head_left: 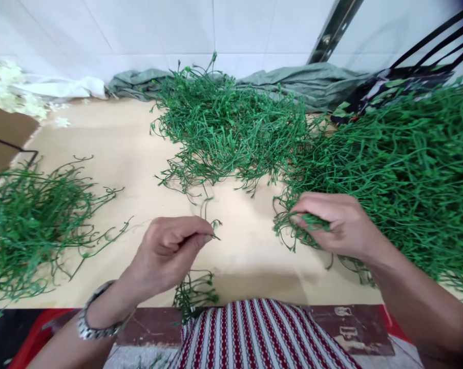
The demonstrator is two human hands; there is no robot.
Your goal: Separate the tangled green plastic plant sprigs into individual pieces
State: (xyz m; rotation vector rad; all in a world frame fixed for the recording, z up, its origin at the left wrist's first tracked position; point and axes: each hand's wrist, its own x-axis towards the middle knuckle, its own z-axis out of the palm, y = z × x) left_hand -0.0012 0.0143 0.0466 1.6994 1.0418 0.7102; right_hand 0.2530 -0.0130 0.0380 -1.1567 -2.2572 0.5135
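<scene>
Fingertips of my right hand (341,223) vanish into the big stem pile (400,169), grasping a tangled green clump. Left of that pile, my left hand (168,251) pinches one thin green stem (214,229) above the counter (112,148).

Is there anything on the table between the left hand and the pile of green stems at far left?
Nothing visible: bare tan tabletop lies between the left hand and the left pile of green plastic stems.
</scene>
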